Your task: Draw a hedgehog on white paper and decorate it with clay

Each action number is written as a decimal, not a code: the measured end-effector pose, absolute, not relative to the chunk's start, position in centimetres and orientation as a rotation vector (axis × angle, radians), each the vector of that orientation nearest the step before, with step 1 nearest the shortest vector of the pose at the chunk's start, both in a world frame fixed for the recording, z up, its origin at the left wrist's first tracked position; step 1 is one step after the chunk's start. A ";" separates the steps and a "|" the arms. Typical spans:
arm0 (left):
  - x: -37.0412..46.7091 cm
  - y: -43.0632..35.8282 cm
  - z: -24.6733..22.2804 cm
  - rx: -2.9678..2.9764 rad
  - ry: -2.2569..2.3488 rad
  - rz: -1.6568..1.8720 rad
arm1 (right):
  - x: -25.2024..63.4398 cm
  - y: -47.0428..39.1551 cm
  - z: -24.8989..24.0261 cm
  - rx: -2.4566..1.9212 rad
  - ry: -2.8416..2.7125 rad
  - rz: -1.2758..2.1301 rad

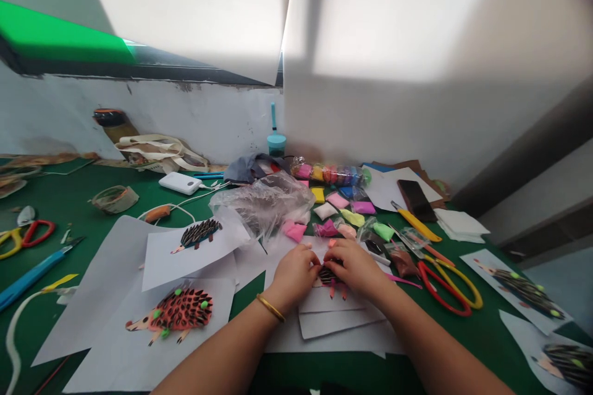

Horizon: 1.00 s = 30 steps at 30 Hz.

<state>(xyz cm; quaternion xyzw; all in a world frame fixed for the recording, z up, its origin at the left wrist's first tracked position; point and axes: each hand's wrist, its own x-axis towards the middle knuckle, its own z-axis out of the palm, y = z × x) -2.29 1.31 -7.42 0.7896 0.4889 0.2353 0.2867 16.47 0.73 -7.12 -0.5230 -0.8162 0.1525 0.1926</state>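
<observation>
Left hand and right hand half-hide a pink-legged hedgehog; grip unclear.

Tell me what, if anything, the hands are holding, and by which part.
It cannot be told: the left hand and right hand meet over the small hedgehog, hiding whatever might be pinched there.

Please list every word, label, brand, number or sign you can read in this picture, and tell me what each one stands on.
None can be read.
Power bank: a small dark spot on its face, too small to make out.
Clay packets: any print is too small or blurred to read.
Phone: dark face, nothing legible.
Hedgehog sheets: no readable words.
</observation>
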 end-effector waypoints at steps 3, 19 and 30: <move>-2.3 1.3 -7.6 2.132 1.297 0.642 | 16.4 0.6 -7.1 -1.461 -2.281 0.429; -2.4 1.2 -7.2 2.116 1.304 0.642 | 17.3 0.2 -6.7 -1.424 -2.111 0.510; -2.5 1.4 -7.5 2.113 1.364 0.776 | 19.1 -0.7 -6.0 -1.286 -1.449 1.023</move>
